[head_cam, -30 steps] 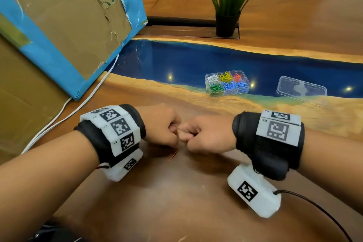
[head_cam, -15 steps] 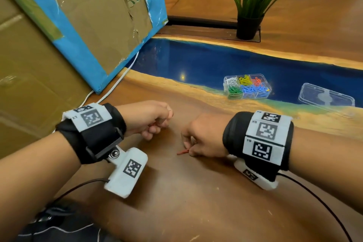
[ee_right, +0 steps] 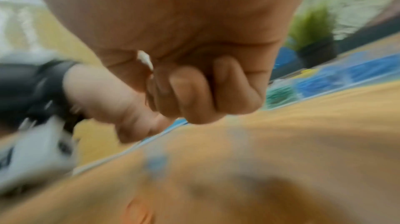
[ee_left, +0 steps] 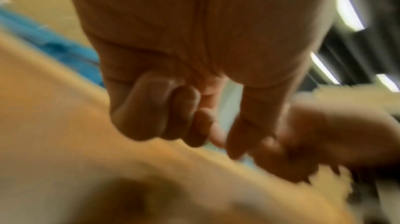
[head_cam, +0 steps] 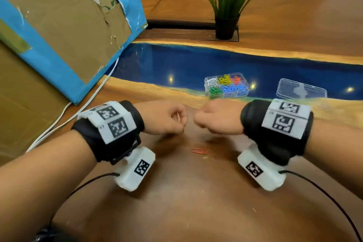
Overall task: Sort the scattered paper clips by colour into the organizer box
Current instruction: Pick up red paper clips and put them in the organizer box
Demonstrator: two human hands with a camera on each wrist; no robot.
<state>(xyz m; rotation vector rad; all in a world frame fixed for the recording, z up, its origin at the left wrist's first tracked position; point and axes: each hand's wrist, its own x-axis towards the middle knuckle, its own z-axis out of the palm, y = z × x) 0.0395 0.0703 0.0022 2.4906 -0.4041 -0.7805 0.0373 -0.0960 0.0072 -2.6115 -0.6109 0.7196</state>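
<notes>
An orange-red paper clip (head_cam: 199,151) lies alone on the brown table, just nearer to me than both hands. My left hand (head_cam: 176,122) hovers above it as a fist, and its curled fingers (ee_left: 184,116) show nothing held. My right hand (head_cam: 200,122) is also a fist, and a small white piece (ee_right: 145,59), seemingly a paper clip, pokes out on its thumb side. The clear organizer box (head_cam: 243,92) stands beyond the hands with white, yellow, red, green and blue clips in separate compartments.
The box's clear lid (head_cam: 301,89) lies to its right on the blue resin strip. A large cardboard box (head_cam: 59,25) with blue tape fills the left, with a white cable (head_cam: 78,108) beside it. A potted plant (head_cam: 227,15) stands at the back.
The right hand was pinching the orange-red clip on the table. It has let go and risen, and the left hand has moved in so both fists hover close together.
</notes>
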